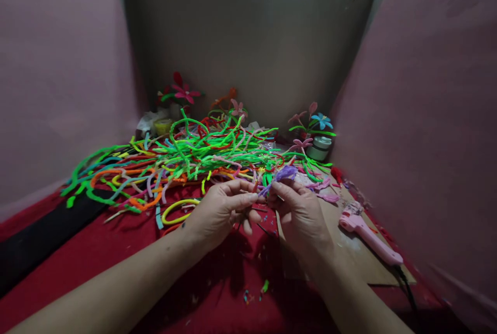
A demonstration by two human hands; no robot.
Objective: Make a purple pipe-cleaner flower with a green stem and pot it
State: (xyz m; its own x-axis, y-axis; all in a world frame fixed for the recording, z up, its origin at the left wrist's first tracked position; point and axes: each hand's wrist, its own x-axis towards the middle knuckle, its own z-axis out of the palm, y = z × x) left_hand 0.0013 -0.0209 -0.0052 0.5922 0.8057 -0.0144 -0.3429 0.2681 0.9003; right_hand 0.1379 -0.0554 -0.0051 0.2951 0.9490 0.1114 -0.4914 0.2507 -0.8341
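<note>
A bunched purple pipe cleaner (286, 172) is pinched between the thumb and fingers of my right hand (301, 212), its fuzzy loops rising above the fingertips. My left hand (225, 207) pinches the thin purple end that reaches across to the left. Both sets of fingertips nearly meet over the red cloth. A thin dark rod (259, 209) shows just below the left fingers; what it belongs to is hidden. Right behind the hands spreads a tangled heap of pipe cleaners (229, 147), mostly green, with red, orange, yellow and pink among them.
On brown cardboard (349, 251) at right lies a pink glue gun (370, 238) with a black cord. Pipe-cleaner flowers (186, 93) and a grey-lidded jar (319, 147) stand at the back. A black strip (50, 230) crosses the red cloth (166, 287) at left. Pink walls flank the table.
</note>
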